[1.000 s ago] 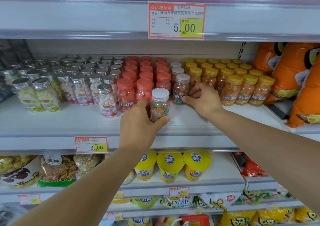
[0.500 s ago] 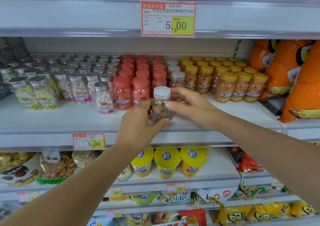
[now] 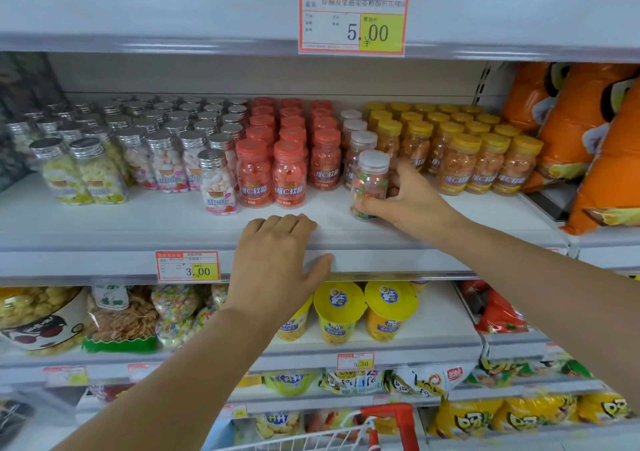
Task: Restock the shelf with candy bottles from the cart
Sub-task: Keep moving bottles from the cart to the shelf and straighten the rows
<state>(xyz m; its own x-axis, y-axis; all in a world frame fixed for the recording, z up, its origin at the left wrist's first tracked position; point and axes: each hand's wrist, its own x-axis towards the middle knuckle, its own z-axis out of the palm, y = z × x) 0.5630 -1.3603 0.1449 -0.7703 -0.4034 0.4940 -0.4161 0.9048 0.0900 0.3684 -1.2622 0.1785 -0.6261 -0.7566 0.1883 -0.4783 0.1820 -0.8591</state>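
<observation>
Fingers (image 3: 401, 175) of the right hand (image 3: 412, 201) curl round the back of a clear candy bottle (image 3: 370, 177) while the thumb presses its lower front, so the bottle is pinched between them. It has a white cap and mixed coloured sweets inside, and it stands roughly upright with its base at the shelf (image 3: 138, 229) board; whether it fully rests there I cannot tell. The bottle sits at the front of a single row of white-capped bottles (image 3: 360, 142), between the red-capped bottles (image 3: 289, 177) on its left and the yellow-capped bottles (image 3: 488, 166) on its right. The left hand (image 3: 277, 263) holds nothing: its fingers lie side by side, bent, on top of the shelf's front edge, and the thumb is spread out along the front rail. Just left of that hand a price tag (image 3: 188, 266) reading 3.00 is clipped to the rail. Further left on the same shelf stand silver-capped bottles (image 3: 162, 160) of pale sweets, one of them set forward of the rest. At the far right lean orange snack bags (image 3: 588, 146). On the rail above hangs a larger price tag (image 3: 351, 18) reading 5.00. Below, yellow-lidded cups (image 3: 339, 312) stand on the next shelf down, and the red handle of the cart (image 3: 394, 419) shows at the bottom edge.
</observation>
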